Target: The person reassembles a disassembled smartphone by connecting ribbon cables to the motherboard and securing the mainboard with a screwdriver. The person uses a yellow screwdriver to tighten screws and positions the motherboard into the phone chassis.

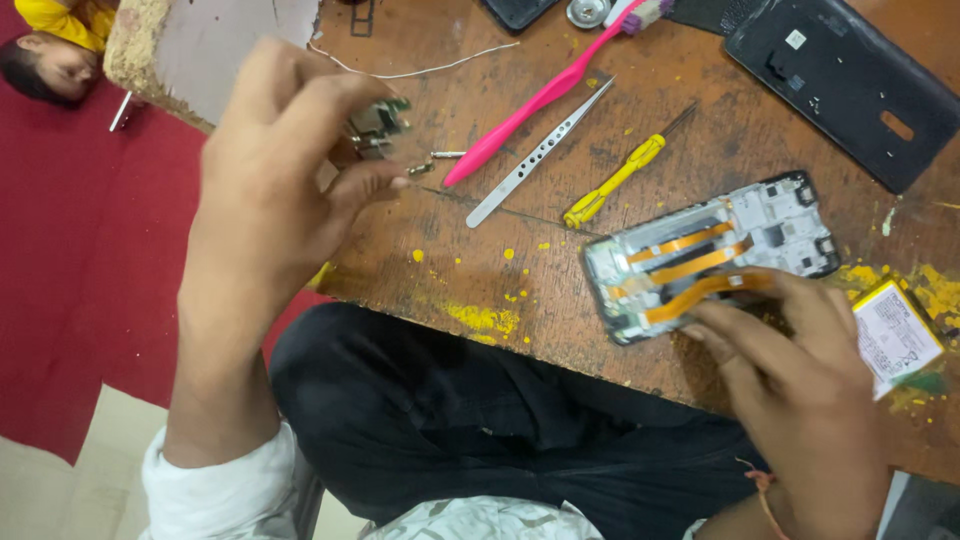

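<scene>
The left hand (270, 170) pinches a small metal phone part (378, 128) in raised fingers above the desk (480, 270), while the right hand (800, 390) presses loosely, grasping nothing, on the opened phone (715, 250) at the near right edge. Steadying the frame firmly seems wise; a light pinch avoids bending the part.

Pink toothbrush (540, 97), yellow-handled screwdriver (612, 181), orange ribbon cables (690, 262), black back cover (850, 85)

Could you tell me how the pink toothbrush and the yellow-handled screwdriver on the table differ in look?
The pink toothbrush is longer and all plastic, with bristles at its far end; the yellow-handled screwdriver is shorter, with a thin dark metal shaft. The toothbrush lies left of the steel tweezers, the screwdriver right of them. Both lie flat, slanting alike, untouched by either hand.
</scene>
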